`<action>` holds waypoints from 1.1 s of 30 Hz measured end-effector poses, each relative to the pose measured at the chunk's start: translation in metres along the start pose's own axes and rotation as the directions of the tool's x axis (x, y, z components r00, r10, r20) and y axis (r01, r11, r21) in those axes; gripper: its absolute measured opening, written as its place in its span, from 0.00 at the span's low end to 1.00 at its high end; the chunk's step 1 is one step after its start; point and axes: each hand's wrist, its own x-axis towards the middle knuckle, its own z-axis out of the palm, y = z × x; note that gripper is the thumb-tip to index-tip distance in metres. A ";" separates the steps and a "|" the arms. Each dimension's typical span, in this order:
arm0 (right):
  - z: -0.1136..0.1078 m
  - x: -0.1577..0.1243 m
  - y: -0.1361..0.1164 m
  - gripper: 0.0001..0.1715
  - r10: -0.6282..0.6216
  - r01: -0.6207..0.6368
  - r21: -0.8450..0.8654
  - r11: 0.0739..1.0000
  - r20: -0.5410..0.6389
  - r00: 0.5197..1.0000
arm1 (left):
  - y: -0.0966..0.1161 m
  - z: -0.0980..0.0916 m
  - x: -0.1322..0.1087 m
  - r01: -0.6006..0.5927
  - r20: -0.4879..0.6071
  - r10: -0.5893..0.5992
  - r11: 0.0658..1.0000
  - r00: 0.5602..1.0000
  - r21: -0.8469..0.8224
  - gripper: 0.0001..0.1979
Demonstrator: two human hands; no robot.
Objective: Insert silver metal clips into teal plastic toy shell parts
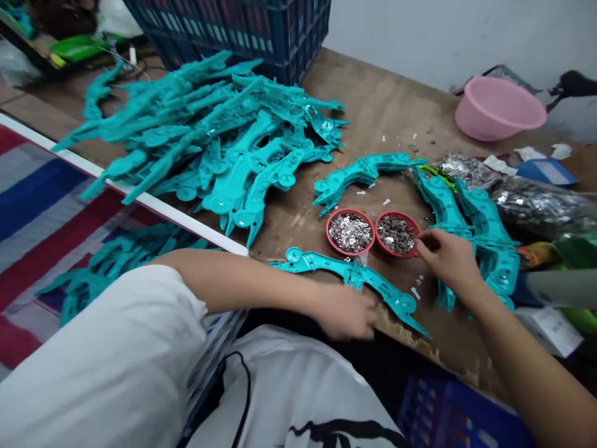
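A curved teal plastic part (321, 261) lies along the table's front edge. My left hand (347, 313) is just in front of its middle, curled and smeared by motion; its fingertips are hard to make out. Behind this part stand two small red baskets, one with shiny flat metal pieces (349, 233) and one with darker small metal pieces (395, 234). At the right rim of the second basket is my right hand (450, 260), thumb and forefinger pinched together. Whatever may be between those fingers is too small to see.
A large heap of teal parts (224, 134) fills the left of the table, before a blue crate (233, 31). More teal parts (489, 230) stand right, beside plastic bags of metal pieces (545, 199). A pink bowl (499, 109) sits at the back.
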 end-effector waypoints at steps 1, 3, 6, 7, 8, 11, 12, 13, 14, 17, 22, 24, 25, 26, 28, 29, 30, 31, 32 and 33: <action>-0.005 -0.014 -0.009 0.12 -0.028 0.029 0.053 0.998 -0.014 1.000 | 0.014 0.011 -0.002 -0.198 0.044 0.205 0.971 0.978 -0.132 0.14; -0.012 -0.045 -0.026 0.13 -0.088 0.085 0.159 0.984 0.011 0.996 | 0.039 0.037 -0.005 -0.319 0.096 0.363 0.897 0.927 -0.307 0.16; -0.011 -0.079 -0.039 0.13 -0.180 0.147 0.316 0.937 0.078 0.981 | 0.056 0.065 -0.006 -0.271 0.124 0.311 0.926 0.942 -0.263 0.22; -0.009 -0.084 -0.039 0.14 -0.207 0.163 0.345 0.924 0.093 0.974 | 0.056 0.066 -0.005 -0.264 0.134 0.303 0.932 0.943 -0.249 0.23; -0.007 -0.086 -0.037 0.14 -0.232 0.181 0.360 0.915 0.103 0.967 | 0.054 0.063 -0.005 -0.263 0.147 0.304 0.933 0.941 -0.246 0.24; 0.001 -0.078 -0.022 0.14 -0.308 0.254 0.361 0.897 0.100 0.946 | 0.038 0.027 -0.007 -0.207 0.160 0.240 0.958 0.957 -0.197 0.18; 0.003 -0.073 -0.016 0.14 -0.331 0.280 0.354 0.892 0.094 0.939 | 0.030 0.010 -0.008 -0.166 0.147 0.189 0.973 0.971 -0.159 0.16; 0.005 -0.070 -0.010 0.15 -0.345 0.300 0.336 0.892 0.081 0.935 | 0.021 -0.006 -0.010 -0.126 0.132 0.144 0.983 0.981 -0.135 0.14; 0.008 -0.066 -0.005 0.15 -0.353 0.311 0.319 0.895 0.081 0.932 | 0.012 -0.021 -0.012 -0.075 0.100 0.087 0.990 0.991 -0.121 0.12; 0.014 -0.062 0.002 0.18 -0.394 0.333 0.280 0.901 0.203 0.896 | -0.011 -0.043 -0.017 -0.023 -0.054 0.018 0.995 0.998 -0.101 0.15; 0.017 -0.058 0.004 0.15 -0.302 0.258 0.167 0.952 0.350 0.887 | -0.027 -0.013 -0.019 -0.062 -0.155 0.073 0.995 0.985 0.073 0.23; 0.019 -0.055 0.006 0.12 -0.287 0.255 0.132 0.958 0.404 0.869 | -0.034 0.004 -0.016 0.024 -0.085 -0.011 0.988 0.996 0.155 0.29; 0.020 -0.054 0.006 0.11 -0.296 0.265 0.132 0.955 0.436 0.850 | -0.038 0.010 -0.015 0.065 -0.039 -0.058 0.981 0.998 0.185 0.32; 0.021 -0.053 0.006 0.11 -0.308 0.275 0.140 0.951 0.464 0.831 | -0.043 0.013 -0.013 0.091 0.006 -0.094 0.975 0.996 0.204 0.34; 0.025 -0.051 0.004 0.13 -0.324 0.290 0.146 0.946 0.495 0.806 | -0.052 0.015 -0.012 0.094 0.076 -0.112 0.974 0.991 0.208 0.37; 0.027 -0.050 0.002 0.13 -0.324 0.297 0.137 0.945 0.501 0.802 | -0.056 0.014 -0.012 0.090 0.095 -0.111 0.975 0.989 0.203 0.37; 0.028 -0.050 -0.001 0.14 -0.322 0.304 0.121 0.945 0.505 0.801 | -0.059 0.012 -0.012 0.088 0.106 -0.110 0.976 0.988 0.198 0.37; 0.030 -0.049 -0.003 0.15 -0.323 0.314 0.106 0.943 0.510 0.797 | -0.061 0.010 -0.012 0.088 0.115 -0.112 0.977 0.987 0.196 0.38; 0.030 -0.049 -0.005 0.16 -0.332 0.331 0.097 0.939 0.518 0.789 | -0.062 0.009 -0.012 0.089 0.125 -0.114 0.977 0.986 0.195 0.38; 0.031 -0.048 -0.006 0.17 -0.348 0.351 0.098 0.931 0.526 0.776 | -0.063 0.007 -0.012 0.089 0.135 -0.117 0.977 0.984 0.194 0.38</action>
